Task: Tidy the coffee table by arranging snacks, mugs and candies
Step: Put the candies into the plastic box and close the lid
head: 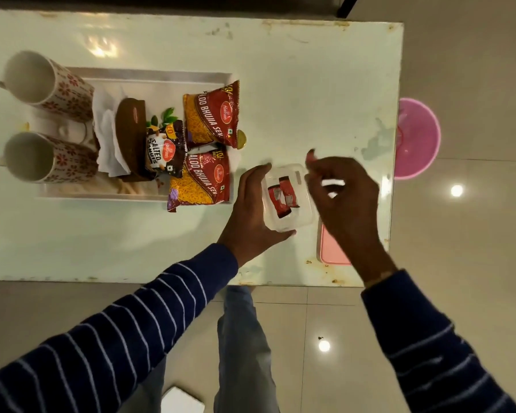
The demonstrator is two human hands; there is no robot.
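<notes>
My left hand (252, 207) grips the side of a small clear plastic box (289, 198) that rests on the glass table (310, 84). Two red-wrapped candies (283, 195) lie inside the box. Just right of the box hovers my right hand (344, 198), fingers curled around something small and white (333, 183). On a silver tray (149, 76) at the left lie two red snack packs (212, 114), a salted peanuts pack (163, 153), a brown wooden holder (130, 129) and white tissues (108, 144). Two floral mugs (46, 81) stand on the tray's left end.
A pink lid or flat pink thing (331, 248) lies on the table under my right wrist. A pink bowl (417, 138) sits on the floor beyond the table's right edge. A gold coin-like disc (241, 139) peeks out beside the upper snack pack.
</notes>
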